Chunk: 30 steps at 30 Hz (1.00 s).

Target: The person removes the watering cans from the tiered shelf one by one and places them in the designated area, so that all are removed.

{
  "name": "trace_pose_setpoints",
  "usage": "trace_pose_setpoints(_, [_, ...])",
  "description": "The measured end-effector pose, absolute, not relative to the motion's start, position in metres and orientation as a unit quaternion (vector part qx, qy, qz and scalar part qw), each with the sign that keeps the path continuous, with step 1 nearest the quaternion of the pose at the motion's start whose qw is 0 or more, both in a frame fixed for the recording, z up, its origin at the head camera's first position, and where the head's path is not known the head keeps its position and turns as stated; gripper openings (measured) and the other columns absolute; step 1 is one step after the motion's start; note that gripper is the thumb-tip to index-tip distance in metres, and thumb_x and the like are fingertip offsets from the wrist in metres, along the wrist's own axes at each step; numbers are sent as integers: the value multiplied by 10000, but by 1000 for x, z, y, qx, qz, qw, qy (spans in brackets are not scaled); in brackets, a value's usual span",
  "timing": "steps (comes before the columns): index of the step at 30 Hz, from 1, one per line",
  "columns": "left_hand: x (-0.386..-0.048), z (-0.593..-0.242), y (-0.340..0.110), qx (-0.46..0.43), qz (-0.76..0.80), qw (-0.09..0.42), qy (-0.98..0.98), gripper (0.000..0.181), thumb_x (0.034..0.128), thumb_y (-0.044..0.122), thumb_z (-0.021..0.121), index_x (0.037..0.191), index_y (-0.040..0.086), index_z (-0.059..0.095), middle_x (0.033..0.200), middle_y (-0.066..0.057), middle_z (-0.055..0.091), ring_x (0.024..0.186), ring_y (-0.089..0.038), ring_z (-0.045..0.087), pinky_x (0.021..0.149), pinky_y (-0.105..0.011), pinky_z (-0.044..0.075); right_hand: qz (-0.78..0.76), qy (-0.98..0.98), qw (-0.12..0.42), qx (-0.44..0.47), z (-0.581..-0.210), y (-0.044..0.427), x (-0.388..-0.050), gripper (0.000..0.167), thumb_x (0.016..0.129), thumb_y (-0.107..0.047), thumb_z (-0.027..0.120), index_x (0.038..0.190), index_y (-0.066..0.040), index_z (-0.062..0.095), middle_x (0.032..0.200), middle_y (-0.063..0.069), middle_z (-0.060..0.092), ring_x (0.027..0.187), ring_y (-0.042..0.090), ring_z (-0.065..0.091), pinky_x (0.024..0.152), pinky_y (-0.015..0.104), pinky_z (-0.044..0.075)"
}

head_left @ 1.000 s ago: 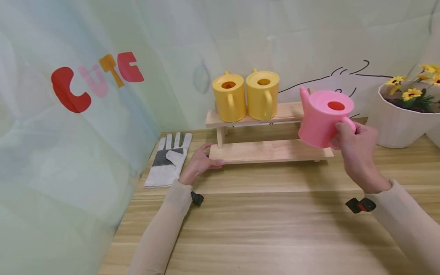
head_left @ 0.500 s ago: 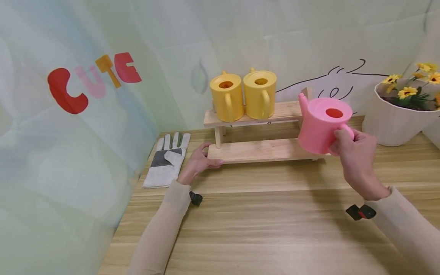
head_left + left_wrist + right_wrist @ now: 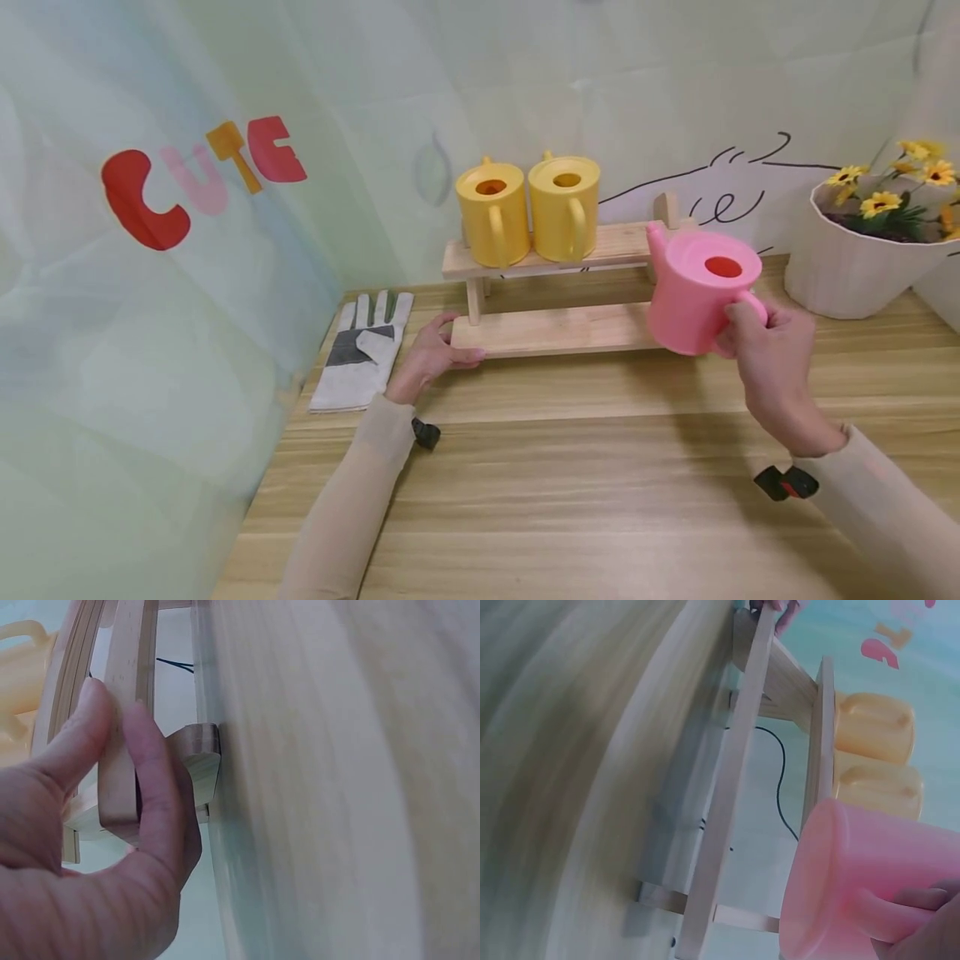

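My right hand [image 3: 776, 362] grips the handle of a pink watering can [image 3: 686, 304], spout pointing left. The can is in front of the right end of the lower board [image 3: 555, 329] of a two-tier wooden stand. In the right wrist view a gap shows between the can's base [image 3: 810, 877] and that board [image 3: 727, 795]. My left hand [image 3: 429, 360] holds the lower board's left end; the left wrist view shows thumb and fingers [image 3: 154, 780] on either side of the wood. Two yellow watering cans [image 3: 493, 225] stand side by side on the upper board [image 3: 622, 242], handles facing me.
Left of the stand lies a grey and white work glove [image 3: 360, 350] on the wooden table [image 3: 525, 500]. A white pot [image 3: 843, 267] with yellow flowers [image 3: 885, 200] stands to the right. Behind is a pale printed backdrop [image 3: 375, 75].
The pink watering can in my right hand has come down in front of the stand's right end and slightly left. My left hand keeps its hold on the board.
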<state>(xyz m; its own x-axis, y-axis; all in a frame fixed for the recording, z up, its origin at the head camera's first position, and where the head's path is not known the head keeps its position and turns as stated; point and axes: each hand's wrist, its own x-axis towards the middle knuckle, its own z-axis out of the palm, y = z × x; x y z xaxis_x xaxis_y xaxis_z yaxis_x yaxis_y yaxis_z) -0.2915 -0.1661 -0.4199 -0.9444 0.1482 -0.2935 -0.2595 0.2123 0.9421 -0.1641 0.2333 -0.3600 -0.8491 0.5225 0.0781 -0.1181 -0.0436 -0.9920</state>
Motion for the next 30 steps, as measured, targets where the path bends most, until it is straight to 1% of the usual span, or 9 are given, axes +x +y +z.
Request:
trace_pose_setpoints(3, [-291, -419, -166, -38, 627, 163, 761, 992, 914, -107, 814, 1716, 72, 258, 1492, -337, 565, 849, -167, 760, 755, -233, 704, 692, -672, 216, -152, -362, 233, -160, 404, 1029, -135, 566, 642, -41, 635, 523, -25, 497, 563, 101, 567, 612, 110, 622])
trace_pose_setpoints(6, [-290, -419, -166, -38, 630, 163, 759, 991, 914, -117, 808, 1716, 71, 256, 1496, -343, 561, 842, -167, 758, 753, -231, 704, 685, -682, 204, -153, -365, 232, -156, 381, 1035, -144, 563, 681, -67, 680, 529, -30, 517, 564, 101, 569, 603, 105, 602])
trace_pose_setpoints(9, [-290, -419, -166, -37, 630, 162, 759, 988, 917, -119, 804, 1715, 69, 254, 1490, -344, 562, 821, -156, 762, 752, -230, 704, 684, -685, 199, -153, -369, 231, -153, 380, 1035, -145, 557, 684, -78, 688, 525, -31, 524, 546, 110, 553, 570, 124, 572])
trace_pose_setpoints(11, [-290, -419, -166, -36, 628, 163, 760, 987, 919, -113, 806, 1716, 72, 255, 1481, -340, 568, 811, -145, 764, 751, -230, 704, 697, -670, 202, -156, -371, 231, -151, 381, 1025, -132, 558, 667, -64, 669, 517, -21, 512, 526, 121, 524, 539, 146, 544])
trace_pose_setpoints(16, [-291, -420, -165, -34, 627, 163, 761, 980, 920, -102, 811, 1713, 77, 263, 1470, -329, 575, 814, -143, 766, 755, -234, 706, 709, -653, 208, -169, -375, 230, -146, 391, 1012, -114, 549, 637, -44, 635, 510, -12, 481, 518, 124, 500, 546, 144, 547])
trace_pose_setpoints(18, [-292, -420, -165, -33, 627, 162, 761, 979, 919, -103, 811, 1712, 73, 264, 1471, -327, 574, 822, -148, 765, 757, -237, 707, 703, -658, 207, -175, -377, 231, -143, 401, 1015, -117, 542, 631, -43, 634, 509, -14, 479, 522, 124, 510, 570, 131, 568])
trace_pose_setpoints(20, [-291, -420, -165, -33, 629, 161, 760, 982, 917, -105, 812, 1711, 71, 262, 1467, -323, 572, 829, -152, 764, 757, -241, 709, 700, -659, 207, -180, -378, 231, -141, 419, 1014, -116, 538, 609, -30, 602, 505, -12, 469, 517, 128, 500, 566, 135, 559])
trace_pose_setpoints(23, [-291, -419, -165, -34, 631, 161, 758, 984, 917, -108, 809, 1712, 65, 255, 1455, -321, 568, 830, -154, 761, 756, -242, 710, 704, -653, 206, -188, -381, 231, -137, 423, 1017, -111, 534, 610, -21, 600, 507, -6, 475, 518, 133, 498, 562, 135, 555])
trace_pose_setpoints(30, [-290, -418, -165, -35, 636, 164, 754, 990, 917, -114, 805, 1714, 66, 245, 1475, -329, 559, 816, -146, 759, 749, -244, 710, 716, -641, 209, -181, -390, 231, -129, 428, 1016, -81, 528, 596, 3, 527, 509, 8, 446, 518, 158, 427, 498, 209, 456])
